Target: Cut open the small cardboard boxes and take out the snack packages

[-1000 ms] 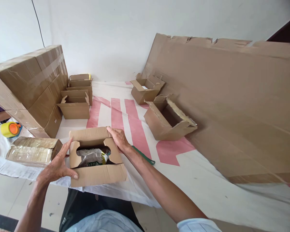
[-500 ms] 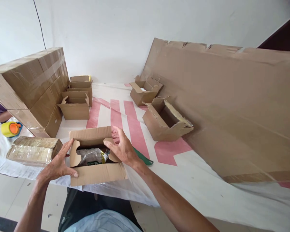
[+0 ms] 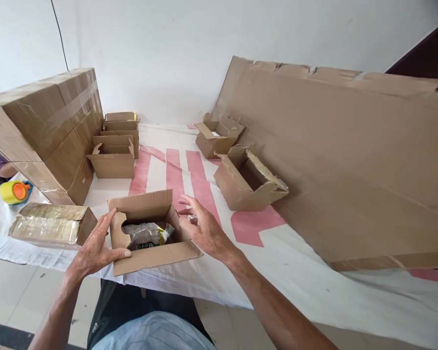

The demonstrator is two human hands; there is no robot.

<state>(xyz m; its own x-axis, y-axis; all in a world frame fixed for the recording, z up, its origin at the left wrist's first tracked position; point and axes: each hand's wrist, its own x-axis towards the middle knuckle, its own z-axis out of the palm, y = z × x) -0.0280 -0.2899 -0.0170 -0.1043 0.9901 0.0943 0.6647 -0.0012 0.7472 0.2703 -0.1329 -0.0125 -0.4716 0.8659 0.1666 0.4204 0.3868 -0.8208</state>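
An open cardboard box (image 3: 156,255) sits at the near edge of the cloth-covered table in front of me. Inside lies a clear plastic bag (image 3: 144,234) with dark green print and a yellow part. My left hand (image 3: 97,248) holds the box's left end, its thumb over the near flap and its fingers along the left flap. At the right end is my right hand (image 3: 206,228), fingers apart and slightly curled, beside the box wall. That hand partly hides the right end, so I cannot tell whether it touches the cardboard.
A taped box (image 3: 51,223) lies left of my left hand, near a yellow tape roll (image 3: 12,192). Behind are stacked sealed cartons (image 3: 40,121) and several open boxes (image 3: 113,165). At right, an open box (image 3: 237,187) stands by a leaning cardboard sheet (image 3: 332,155). Another person's arm (image 3: 7,170) shows far left.
The box has shifted slightly right and turned a little. Its right end flap, under my right fingers before, no longer covers the opening. My right hand has moved right; my left stays on the box.
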